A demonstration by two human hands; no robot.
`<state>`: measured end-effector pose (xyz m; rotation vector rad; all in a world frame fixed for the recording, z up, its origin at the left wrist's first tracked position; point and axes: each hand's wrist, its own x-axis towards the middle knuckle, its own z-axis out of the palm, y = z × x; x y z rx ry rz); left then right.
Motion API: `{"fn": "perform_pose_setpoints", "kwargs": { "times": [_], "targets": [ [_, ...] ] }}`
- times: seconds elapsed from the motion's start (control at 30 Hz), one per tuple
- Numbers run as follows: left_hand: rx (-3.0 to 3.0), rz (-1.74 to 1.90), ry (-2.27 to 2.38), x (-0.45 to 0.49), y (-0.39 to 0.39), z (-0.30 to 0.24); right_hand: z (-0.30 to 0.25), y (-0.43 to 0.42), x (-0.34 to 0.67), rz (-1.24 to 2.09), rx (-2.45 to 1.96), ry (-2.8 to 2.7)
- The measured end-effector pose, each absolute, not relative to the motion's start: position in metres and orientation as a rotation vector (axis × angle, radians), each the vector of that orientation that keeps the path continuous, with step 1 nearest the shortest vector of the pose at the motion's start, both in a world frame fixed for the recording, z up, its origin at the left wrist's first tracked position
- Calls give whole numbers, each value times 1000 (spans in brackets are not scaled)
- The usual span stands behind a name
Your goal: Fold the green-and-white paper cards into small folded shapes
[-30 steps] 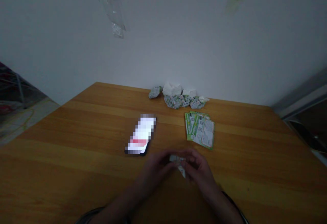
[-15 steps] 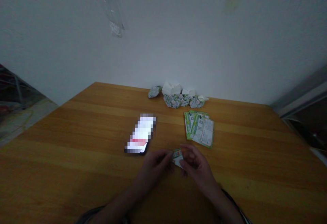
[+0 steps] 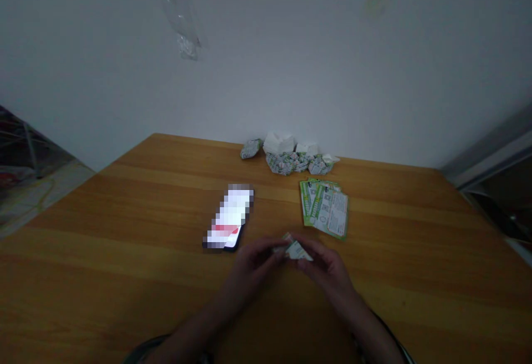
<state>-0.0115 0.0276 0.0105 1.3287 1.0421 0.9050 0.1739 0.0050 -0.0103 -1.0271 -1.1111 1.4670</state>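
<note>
A small folded paper [image 3: 297, 251] is pinched between the left hand [image 3: 255, 256] and the right hand [image 3: 328, 261], the fingers of both curled in on its edges, above the bench [image 3: 145, 231]. Printing on the green-and-white leaflets [image 3: 331, 213], fanned just beyond, cannot be read; the phone [image 3: 229, 217] screen is pixelated.

Bare left hand [image 3: 258, 261], bare right hand [image 3: 332, 270], 2 bare forearms [image 3: 208, 314], dark left sleeve [image 3: 143, 347], dark right sleeve [image 3: 394, 336] with thin pale edging
</note>
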Motion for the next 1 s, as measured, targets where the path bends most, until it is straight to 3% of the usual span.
{"fn": "perform_pose_setpoints", "kwargs": {
  "times": [0.4, 0.73, 0.83, 1.0],
  "targets": [
    [1612, 777, 1227, -14, 24, 12, -12, 2, 170, 1253, -1224, -1346],
    [2177, 568, 1046, -19, 21, 13, -12, -6, 167, 1120, -1219, -1332],
    [2159, 470, 1066, -17, 16, 12, -13, -8, 166, 1108, -1231, -1303],
    [1838, 675, 1005, -13, 15, 10, -11, -8, 168, 1056, -1299, -1445]
  ]
}}
